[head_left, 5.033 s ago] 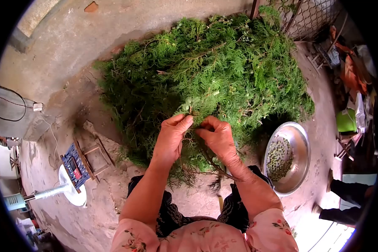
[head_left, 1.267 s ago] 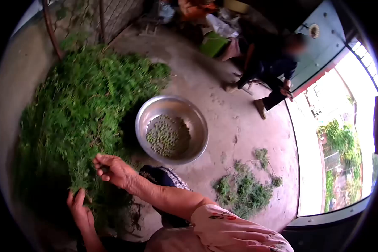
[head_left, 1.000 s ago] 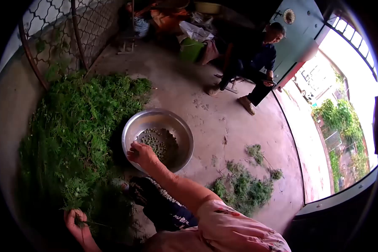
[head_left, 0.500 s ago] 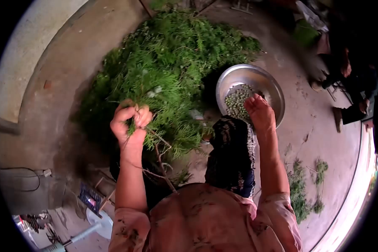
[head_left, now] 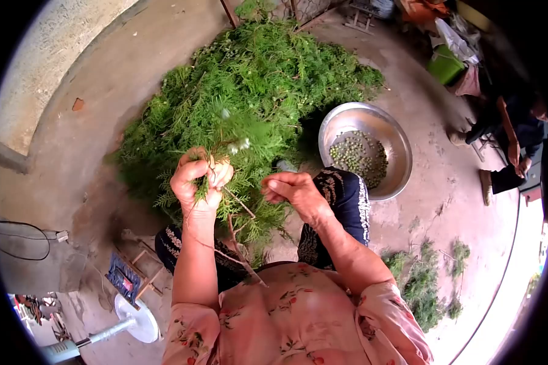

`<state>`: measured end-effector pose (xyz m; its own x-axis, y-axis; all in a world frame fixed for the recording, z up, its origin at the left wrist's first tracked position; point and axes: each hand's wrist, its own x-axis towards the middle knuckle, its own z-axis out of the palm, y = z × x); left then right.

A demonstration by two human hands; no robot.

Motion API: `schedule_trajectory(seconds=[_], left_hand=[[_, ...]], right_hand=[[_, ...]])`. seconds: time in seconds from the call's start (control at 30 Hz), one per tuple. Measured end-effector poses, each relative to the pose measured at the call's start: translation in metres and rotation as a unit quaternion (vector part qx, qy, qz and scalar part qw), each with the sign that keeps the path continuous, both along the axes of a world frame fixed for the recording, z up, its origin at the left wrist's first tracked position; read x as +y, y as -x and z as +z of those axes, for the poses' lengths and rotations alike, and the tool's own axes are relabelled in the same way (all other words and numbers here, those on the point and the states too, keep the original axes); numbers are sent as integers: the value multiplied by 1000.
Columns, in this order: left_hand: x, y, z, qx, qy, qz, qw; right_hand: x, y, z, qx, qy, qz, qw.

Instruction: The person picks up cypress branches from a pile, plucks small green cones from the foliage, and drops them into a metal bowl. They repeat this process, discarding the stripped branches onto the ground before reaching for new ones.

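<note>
My left hand (head_left: 202,177) is closed around a leafy evergreen branch (head_left: 234,234), whose bare woody stem runs down toward my shirt. Feathery sprays with pale tips stick out above the fist. To its right, apart from the stem, my right hand (head_left: 295,193) has its fingers curled in against the thumb; whether anything sits between them is hidden. A wide metal basin (head_left: 400,146) stands beyond my knee, with many small round green fruits or cones (head_left: 359,159) spread over its bottom.
A large heap of cut evergreen branches (head_left: 237,91) lies on the concrete floor before me. Loose sprigs (head_left: 423,286) are scattered at the right. Another person (head_left: 517,134) sits at the far right. A small folding stool (head_left: 131,277) and a fan (head_left: 137,322) stand at lower left.
My right hand has moved left and back from above the basin to beside the branch. My left hand keeps its hold, slightly shifted. The view has brightened.
</note>
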<state>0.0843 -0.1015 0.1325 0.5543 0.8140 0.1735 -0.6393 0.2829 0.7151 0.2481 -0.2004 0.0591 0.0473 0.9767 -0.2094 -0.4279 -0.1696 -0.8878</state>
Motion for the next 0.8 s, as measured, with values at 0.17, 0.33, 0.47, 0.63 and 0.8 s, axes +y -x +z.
schedule_trajectory(seconds=[0.17,0.33,0.47,0.63,0.8], left_hand=[[-8,4,-8,-13,35,30,999],[-12,12,-15,-22,49,62,997],[-16,17,-20,-17,118,165,979],[-40,14,-22,97,99,221,965],[-65,15,-28,154,91,168,970]], right_hand=[[7,32,14,-127,-47,175,975],[1,47,26,-169,-107,165,966],[-6,61,25,-336,-222,-4,915],[0,53,45,-88,-163,-134,974],[8,56,57,-98,-106,-191,971]])
